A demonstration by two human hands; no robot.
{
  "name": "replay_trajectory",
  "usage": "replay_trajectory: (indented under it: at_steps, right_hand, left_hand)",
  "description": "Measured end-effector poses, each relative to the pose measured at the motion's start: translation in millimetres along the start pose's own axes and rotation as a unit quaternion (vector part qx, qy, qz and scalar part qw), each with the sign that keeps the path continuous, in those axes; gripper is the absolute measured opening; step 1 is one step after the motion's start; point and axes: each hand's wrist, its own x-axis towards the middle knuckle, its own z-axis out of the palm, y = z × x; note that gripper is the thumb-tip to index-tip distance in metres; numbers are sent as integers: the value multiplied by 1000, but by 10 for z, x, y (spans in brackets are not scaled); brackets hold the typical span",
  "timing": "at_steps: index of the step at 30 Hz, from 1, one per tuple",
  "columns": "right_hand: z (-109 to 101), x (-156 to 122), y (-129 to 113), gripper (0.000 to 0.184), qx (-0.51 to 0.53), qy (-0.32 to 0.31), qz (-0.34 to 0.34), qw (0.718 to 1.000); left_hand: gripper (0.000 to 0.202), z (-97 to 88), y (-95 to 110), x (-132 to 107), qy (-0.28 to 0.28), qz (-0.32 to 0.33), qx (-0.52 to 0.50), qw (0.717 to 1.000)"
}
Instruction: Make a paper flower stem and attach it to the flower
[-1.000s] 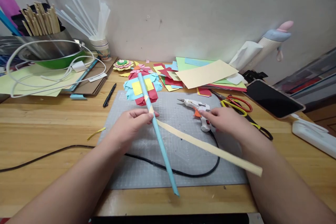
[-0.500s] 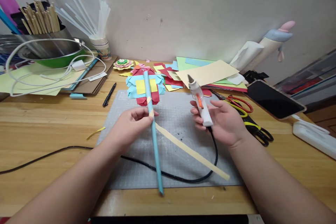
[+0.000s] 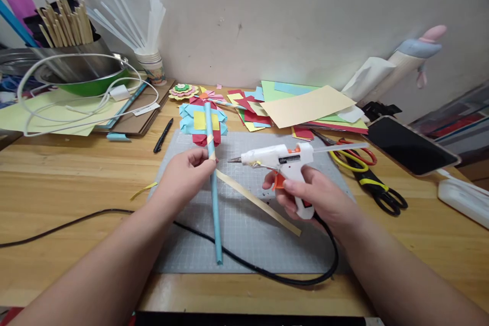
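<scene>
My left hand [image 3: 186, 177] is closed round a long light-blue paper stick [image 3: 214, 204] that lies over a grey cutting mat [image 3: 248, 234]. A tan paper strip [image 3: 260, 202] is wound on the stick near my fingers and trails down to the right. At the stick's far end sits a folded paper piece in blue, red and yellow [image 3: 201, 123]. My right hand [image 3: 313, 197] grips a white glue gun [image 3: 280, 158] with an orange trigger, its nozzle pointing left at the stick. The gun's black cord [image 3: 267, 272] loops over the mat.
Coloured paper sheets [image 3: 305, 107] are piled at the back, with scissors [image 3: 359, 163] and a phone [image 3: 410, 145] to the right. A black pen [image 3: 163, 135], a metal bowl [image 3: 80, 69] with a white cable, wooden sticks and a cup of glue sticks [image 3: 153, 66] stand at left.
My right hand picked the glue gun up from the mat, turned it and now aims its nozzle left at the stick. My left hand kept hold of the stick, which swung more upright.
</scene>
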Motion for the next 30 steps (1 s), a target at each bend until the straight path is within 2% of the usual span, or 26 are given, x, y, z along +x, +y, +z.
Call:
replay_trajectory:
  at_steps: [2, 4, 10, 21, 30]
  right_hand:
    - [53, -10, 19, 24, -45, 20, -19, 999]
    - [82, -11, 41, 26, -71, 13, -25, 997]
    - [115, 32, 115, 42, -49, -6, -36, 998]
    - [157, 29, 103, 37, -67, -22, -41, 997]
    - [142, 38, 102, 42, -115, 10, -27, 993]
  left_hand:
    - [21, -3, 9, -9, 2, 3, -3, 1000]
    - [21, -4, 22, -21, 1, 4, -13, 1000]
    - [16, 11, 44, -45, -17, 22, -51, 998]
    - [15, 8, 53, -55, -29, 13, -73, 997]
    - [17, 9, 54, -54, -8, 11, -55, 998]
